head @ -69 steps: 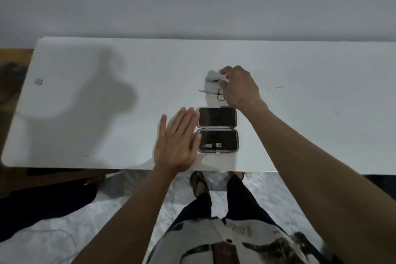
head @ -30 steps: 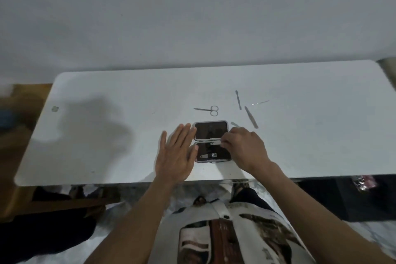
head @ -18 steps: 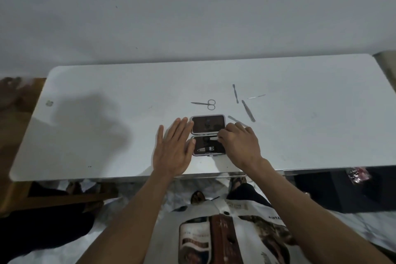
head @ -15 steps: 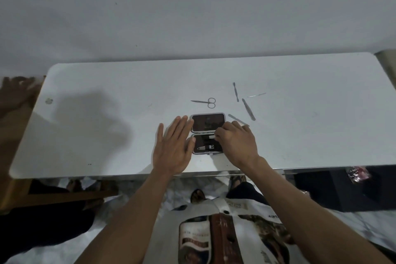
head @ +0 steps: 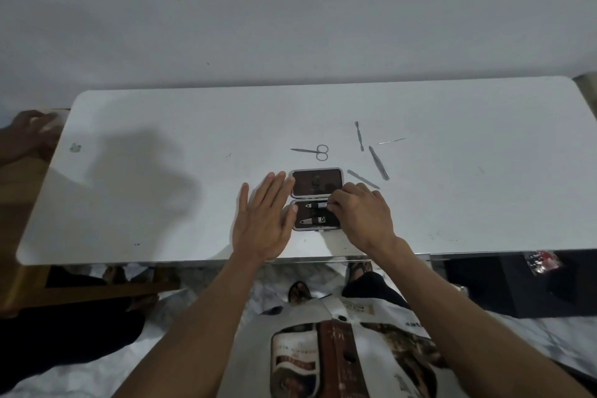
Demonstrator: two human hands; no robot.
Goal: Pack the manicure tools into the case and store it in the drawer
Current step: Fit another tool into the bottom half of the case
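A small dark case (head: pixel 302 182) lies open near the front edge of the white table (head: pixel 161 126). Its near half holds two nail clippers, one (head: pixel 312 221) by the front rim and one (head: pixel 317 205) higher up. My right hand (head: pixel 361 212) pinches the right end of the upper clipper. My left hand (head: pixel 263 220) lies flat on the table, fingers apart, against the case's left side. Behind the case lie small scissors (head: pixel 315 151), a cuticle pusher (head: pixel 359 135), tweezers (head: pixel 378 162), a flat file (head: pixel 363 179) and a thin pick (head: pixel 391 140).
Another person's hand (head: pixel 27 131) rests on a wooden surface past the table's left end. A dark box (head: pixel 523 284) stands on the floor under the table at the right. My legs and feet are below the front edge.
My right hand took a clipper from behind the case, carried it to the near half and now holds it in its slot. The left hand stayed flat beside the case.
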